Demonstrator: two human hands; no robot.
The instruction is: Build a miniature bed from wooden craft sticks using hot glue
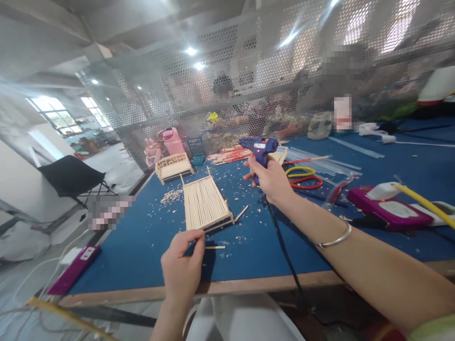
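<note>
A small bed-like frame of pale wooden sticks [206,202] lies on the blue table, with two posts jutting from its far end. My left hand [183,265] is closed in a pinch at the frame's near left corner; the fingers hide what is between them. Beside the thumb, a short pale stick [216,247] shows, its left end out of sight behind the hand. My right hand [273,182] grips a dark blue hot glue gun [260,150], held above the table beyond the frame's right side. Its black cord [280,237] trails down over the front edge.
A small wooden bench [174,168] stands behind the frame, near pink items [170,142]. Red-and-pale sticks [229,155], scissors with yellow and red handles [304,182] and clear glue sticks [313,161] lie farther back. A purple power strip [387,208] is at right. Perforated screen [159,94] behind; people beyond.
</note>
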